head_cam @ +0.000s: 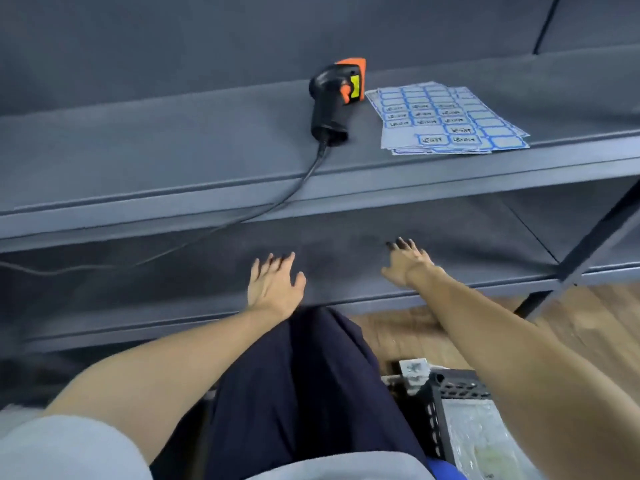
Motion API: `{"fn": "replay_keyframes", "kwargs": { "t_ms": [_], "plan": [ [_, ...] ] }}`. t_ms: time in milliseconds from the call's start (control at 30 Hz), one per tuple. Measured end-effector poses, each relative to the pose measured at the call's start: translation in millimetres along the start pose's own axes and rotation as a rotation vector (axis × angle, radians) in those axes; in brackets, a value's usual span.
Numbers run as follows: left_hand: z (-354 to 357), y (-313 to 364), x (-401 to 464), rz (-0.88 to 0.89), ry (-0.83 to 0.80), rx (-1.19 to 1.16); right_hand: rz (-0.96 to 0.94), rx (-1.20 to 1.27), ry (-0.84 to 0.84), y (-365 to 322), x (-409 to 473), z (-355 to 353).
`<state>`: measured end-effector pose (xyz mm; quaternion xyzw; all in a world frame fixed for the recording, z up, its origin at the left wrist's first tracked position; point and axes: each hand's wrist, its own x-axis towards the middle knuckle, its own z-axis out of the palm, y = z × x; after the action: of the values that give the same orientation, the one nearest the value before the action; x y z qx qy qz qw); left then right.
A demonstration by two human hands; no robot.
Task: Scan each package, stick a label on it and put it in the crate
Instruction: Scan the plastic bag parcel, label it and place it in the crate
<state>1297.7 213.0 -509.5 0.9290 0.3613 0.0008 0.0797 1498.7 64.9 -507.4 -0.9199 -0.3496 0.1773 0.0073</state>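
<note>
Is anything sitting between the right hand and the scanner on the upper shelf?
Only the upper shelf's front edge. The right hand is spread open at the lower shelf level, and the scanner lies above on top, beside the label sheets.

Both arms reach forward into the lower shelf of a dark rack. Left hand and right hand both empty, fingers spread. Upper shelf: black-and-orange scanner lying down, cable trailing off the front edge; label sheets just beside it, right. Black crate at lower right holds a clear-wrapped package.
</note>
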Motion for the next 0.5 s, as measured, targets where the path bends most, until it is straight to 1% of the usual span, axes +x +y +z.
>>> {"fn": "replay_keyframes", "kwargs": {
  "t_ms": [300, 400, 500],
  "plan": [
    [-5, -145, -56, -0.366, 0.031, -0.075, -0.354, -0.117, -0.054, -186, -1, 7],
    [0, -191, -87, -0.511, 0.023, -0.086, -0.466, -0.142, -0.072, -243, -10, 19],
    [11, -232, -125, -0.658, 0.037, -0.137, -0.590, -0.218, -0.087, -295, -22, 38]
  ]
}}
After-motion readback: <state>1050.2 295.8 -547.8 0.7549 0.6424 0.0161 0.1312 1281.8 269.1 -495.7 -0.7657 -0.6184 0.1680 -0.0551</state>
